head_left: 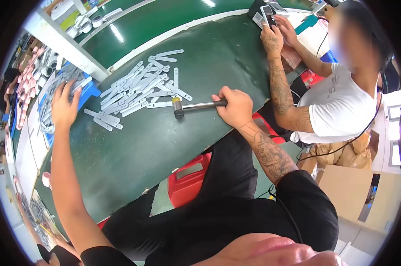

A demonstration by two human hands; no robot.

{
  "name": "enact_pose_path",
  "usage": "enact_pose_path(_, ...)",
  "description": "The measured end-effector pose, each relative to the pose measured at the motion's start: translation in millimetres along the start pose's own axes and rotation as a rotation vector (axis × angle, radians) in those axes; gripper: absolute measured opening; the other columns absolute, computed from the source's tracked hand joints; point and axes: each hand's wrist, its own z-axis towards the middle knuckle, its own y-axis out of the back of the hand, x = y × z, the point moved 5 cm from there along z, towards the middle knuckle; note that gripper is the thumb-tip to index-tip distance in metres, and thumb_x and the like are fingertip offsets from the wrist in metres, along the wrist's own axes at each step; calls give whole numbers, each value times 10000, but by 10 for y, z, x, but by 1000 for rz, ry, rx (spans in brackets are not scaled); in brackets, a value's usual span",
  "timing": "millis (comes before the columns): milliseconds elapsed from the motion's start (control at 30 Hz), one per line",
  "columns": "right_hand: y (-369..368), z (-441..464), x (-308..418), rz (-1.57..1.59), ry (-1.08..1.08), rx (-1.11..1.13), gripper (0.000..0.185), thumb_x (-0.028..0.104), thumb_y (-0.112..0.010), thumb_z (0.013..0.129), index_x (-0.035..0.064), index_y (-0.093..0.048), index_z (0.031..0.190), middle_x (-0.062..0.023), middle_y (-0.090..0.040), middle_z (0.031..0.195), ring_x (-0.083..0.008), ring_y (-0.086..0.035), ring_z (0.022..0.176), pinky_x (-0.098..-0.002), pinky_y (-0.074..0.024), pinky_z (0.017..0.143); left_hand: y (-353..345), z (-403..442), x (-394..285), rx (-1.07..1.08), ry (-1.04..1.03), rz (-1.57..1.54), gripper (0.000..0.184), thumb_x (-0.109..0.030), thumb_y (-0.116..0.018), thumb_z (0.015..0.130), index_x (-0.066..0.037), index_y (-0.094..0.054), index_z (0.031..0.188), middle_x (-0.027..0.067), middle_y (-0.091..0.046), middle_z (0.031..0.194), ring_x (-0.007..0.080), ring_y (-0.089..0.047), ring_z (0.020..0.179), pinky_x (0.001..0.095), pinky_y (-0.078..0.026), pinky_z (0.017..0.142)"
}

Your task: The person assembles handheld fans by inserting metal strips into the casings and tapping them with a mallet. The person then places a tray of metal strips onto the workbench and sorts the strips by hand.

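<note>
My right hand is closed around the handle of a mallet. Its head, yellow on one face and black on the other, lies at the edge of a loose pile of light grey flat strips with holes in them. At the left, my left hand reaches over a blue bin full of similar grey pieces. Its fingers are apart and touch or hover just over the pieces; whether one is between them is not clear. A few strips lie apart from the pile, nearer to me.
The green table has a worn front edge. To the right a person in a white shirt sits holding a phone. A white post rises behind the bin. Pink and white parts are heaped at far left.
</note>
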Motion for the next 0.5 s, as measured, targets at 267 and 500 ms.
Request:
enact_pose_path(267,-59,-8,16,-27,8,21,292,329,-763,908,136,-570,804,-47,-601,630,-291,-620,631,-448,-468,603,179,73,177,49,119,305,545,-624,-607,979,-336,-616,1442,200,-493,1566,462,-462,1432,526,-398,1173)
enact_pose_path(500,-58,-2,29,-37,12,21,300,334,-766,905,137,-566,801,-43,-594,626,-288,-619,629,-444,-467,599,-15,110,422,86,195,155,622,-681,-617,944,-342,-575,1463,203,-475,1570,473,-465,1423,538,-415,1161)
